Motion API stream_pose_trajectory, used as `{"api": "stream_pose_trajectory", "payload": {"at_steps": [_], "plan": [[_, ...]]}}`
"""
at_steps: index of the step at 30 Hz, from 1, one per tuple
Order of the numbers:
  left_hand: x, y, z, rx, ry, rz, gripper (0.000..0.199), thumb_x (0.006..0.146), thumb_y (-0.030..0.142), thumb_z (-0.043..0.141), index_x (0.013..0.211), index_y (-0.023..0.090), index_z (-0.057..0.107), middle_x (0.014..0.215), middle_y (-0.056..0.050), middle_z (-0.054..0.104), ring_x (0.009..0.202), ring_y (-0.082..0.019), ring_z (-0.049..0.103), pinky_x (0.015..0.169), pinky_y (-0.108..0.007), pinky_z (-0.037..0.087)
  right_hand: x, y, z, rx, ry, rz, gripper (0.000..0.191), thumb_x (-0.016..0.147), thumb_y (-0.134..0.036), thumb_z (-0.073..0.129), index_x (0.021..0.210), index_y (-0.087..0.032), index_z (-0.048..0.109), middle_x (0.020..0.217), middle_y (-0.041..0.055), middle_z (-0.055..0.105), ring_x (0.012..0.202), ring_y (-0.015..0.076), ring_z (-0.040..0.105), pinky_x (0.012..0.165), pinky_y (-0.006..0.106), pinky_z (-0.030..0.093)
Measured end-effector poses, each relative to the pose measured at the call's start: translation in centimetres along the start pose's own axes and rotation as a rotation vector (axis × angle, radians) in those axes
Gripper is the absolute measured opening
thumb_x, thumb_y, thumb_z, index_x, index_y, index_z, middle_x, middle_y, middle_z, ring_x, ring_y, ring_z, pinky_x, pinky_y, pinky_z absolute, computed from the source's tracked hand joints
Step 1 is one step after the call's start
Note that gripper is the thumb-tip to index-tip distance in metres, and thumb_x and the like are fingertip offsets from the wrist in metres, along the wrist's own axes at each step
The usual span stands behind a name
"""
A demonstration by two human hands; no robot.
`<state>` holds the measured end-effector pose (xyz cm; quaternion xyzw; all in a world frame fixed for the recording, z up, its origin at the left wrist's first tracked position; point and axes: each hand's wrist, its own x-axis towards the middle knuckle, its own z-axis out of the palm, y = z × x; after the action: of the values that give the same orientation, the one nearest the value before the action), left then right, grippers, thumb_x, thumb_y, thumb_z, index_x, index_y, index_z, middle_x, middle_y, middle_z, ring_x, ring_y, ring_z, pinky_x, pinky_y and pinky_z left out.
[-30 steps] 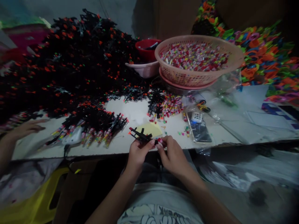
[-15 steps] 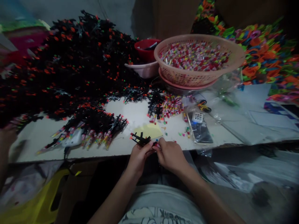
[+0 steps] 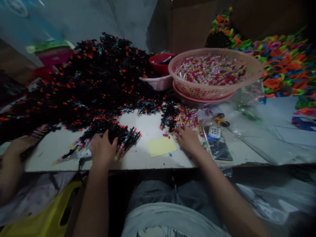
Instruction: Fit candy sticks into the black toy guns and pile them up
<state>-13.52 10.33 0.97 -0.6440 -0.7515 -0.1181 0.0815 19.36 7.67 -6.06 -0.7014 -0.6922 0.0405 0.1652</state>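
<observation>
My left hand (image 3: 103, 148) lies over a bundle of black toy guns (image 3: 129, 140) with colourful candy-like tubes at their ends; its thumb and fingers are apart, and anything under the palm is hidden. My right hand (image 3: 188, 141) reaches to the near edge of a small heap of red, white and yellow pieces (image 3: 188, 117), its fingertips touching there; what they hold, if anything, is too small to tell. Between the hands a yellow paper (image 3: 161, 146) lies flat on the white table (image 3: 144, 122). More black toy guns (image 3: 169, 115) lie left of the small heap.
A pink basket (image 3: 204, 90) of small pieces stands behind, beside a red bowl (image 3: 160, 65). A huge black pile (image 3: 98, 79) fills the left. A bagged phone (image 3: 219, 149) and toy motorcycle (image 3: 222, 120) lie right. Another person's hand (image 3: 21, 144) is at far left.
My hands have parted from the black toy piece they held together. The left went left onto the bundle, the right forward to the small heap. The yellow paper is now uncovered, and the view has shifted.
</observation>
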Motion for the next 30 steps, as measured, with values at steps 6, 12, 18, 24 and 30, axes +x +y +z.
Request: {"api": "stream_pose_trajectory", "payload": {"at_steps": [6,12,18,24,30], "plan": [[-3.0,4.9,1.6,-0.178,-0.039,0.277,0.046,0.086,0.035,0.05,0.128,0.019,0.054,0.134,-0.016,0.047,0.122,-0.034,0.042,0.099,-0.049,0.036,-0.5,-0.2,0.2,-0.001,0.046,0.055,0.018,0.089,-0.028,0.048,0.098,-0.015,0.057,0.092,0.0134,0.066,0.09,0.0289,0.059,0.079,0.041,0.038],[-1.0,12.4,4.7,-0.351,-0.205,0.416,0.044,0.09,0.032,0.043,0.129,0.014,0.051,0.128,-0.017,0.055,0.118,-0.031,0.047,0.101,-0.044,0.033,-2.6,0.5,-1.0,0.346,0.207,0.135,0.025,0.089,-0.035,0.044,0.104,-0.016,0.051,0.079,0.0083,0.066,0.069,0.0232,0.061,0.064,0.033,0.042],[2.0,17.3,7.3,-0.403,-0.349,0.432,0.044,0.078,0.028,0.062,0.118,0.009,0.059,0.109,-0.021,0.064,0.102,-0.034,0.058,0.087,-0.041,0.042,-5.9,-0.9,-2.1,0.478,0.162,0.037,0.022,0.092,-0.029,0.039,0.101,-0.019,0.056,0.092,0.0092,0.068,0.085,0.023,0.064,0.076,0.036,0.046],[1.6,14.1,7.0,-0.501,-0.399,0.42,0.03,0.077,0.012,0.052,0.102,0.012,0.068,0.1,-0.017,0.068,0.09,-0.025,0.063,0.082,-0.034,0.046,-7.6,-1.6,-2.3,0.568,0.196,0.065,0.022,0.093,-0.03,0.037,0.104,-0.018,0.052,0.096,0.0112,0.065,0.09,0.0234,0.061,0.081,0.039,0.048],[-1.0,9.1,4.1,-0.717,-0.413,0.354,0.033,0.084,0.022,0.047,0.11,0.016,0.066,0.106,-0.011,0.069,0.088,-0.02,0.063,0.08,-0.03,0.049,-6.8,-3.1,-2.4,0.615,0.211,0.064,0.044,0.089,-0.039,0.048,0.127,-0.017,0.047,0.107,0.013,0.062,0.089,0.0237,0.059,0.081,0.041,0.048]]}}
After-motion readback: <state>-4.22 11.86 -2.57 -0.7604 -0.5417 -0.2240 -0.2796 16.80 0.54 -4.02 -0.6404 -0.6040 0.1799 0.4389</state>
